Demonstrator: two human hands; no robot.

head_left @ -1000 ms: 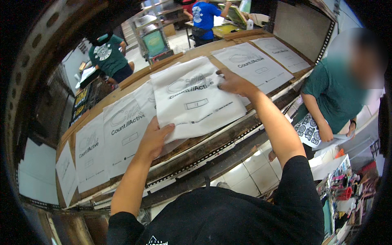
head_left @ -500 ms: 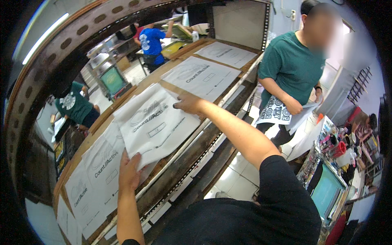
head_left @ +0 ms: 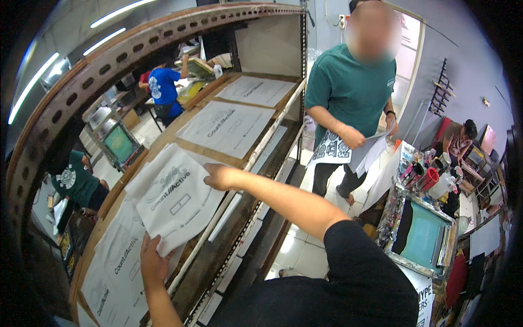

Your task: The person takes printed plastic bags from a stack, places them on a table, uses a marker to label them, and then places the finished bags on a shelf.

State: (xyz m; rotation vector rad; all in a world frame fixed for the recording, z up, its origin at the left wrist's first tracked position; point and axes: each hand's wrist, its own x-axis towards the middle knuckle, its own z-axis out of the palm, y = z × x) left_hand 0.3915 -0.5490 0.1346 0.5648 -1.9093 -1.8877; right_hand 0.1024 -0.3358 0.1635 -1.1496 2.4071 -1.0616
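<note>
My left hand [head_left: 155, 259] pinches the near lower corner of a white sheet with black printed lettering and a line drawing [head_left: 177, 199]. On its right edge, my right hand [head_left: 220, 177] grips the same sheet with fingers closed. The sheet bows slightly between my hands, raised over a brown rack board [head_left: 210, 154]. Under and beside it, at the near left, overlapping sheets with the same print [head_left: 117, 264] lie flat. Farther along the board lie another printed sheet [head_left: 226, 128] and, at the far end, one more [head_left: 256, 91].
A metal rack frame [head_left: 163, 34] arches over the board, with lower shelves [head_left: 231, 261] beneath. Right of it, a person in green [head_left: 348, 92] holds patterned sheets [head_left: 332, 150]. A screen-printing frame [head_left: 419, 231] and ink pots [head_left: 427, 177] stand at right. Other people work behind.
The view has swung to the right, so the rack and hands appear farther left. Both hands keep hold of the sheet. The person in green still holds the patterned sheets.
</note>
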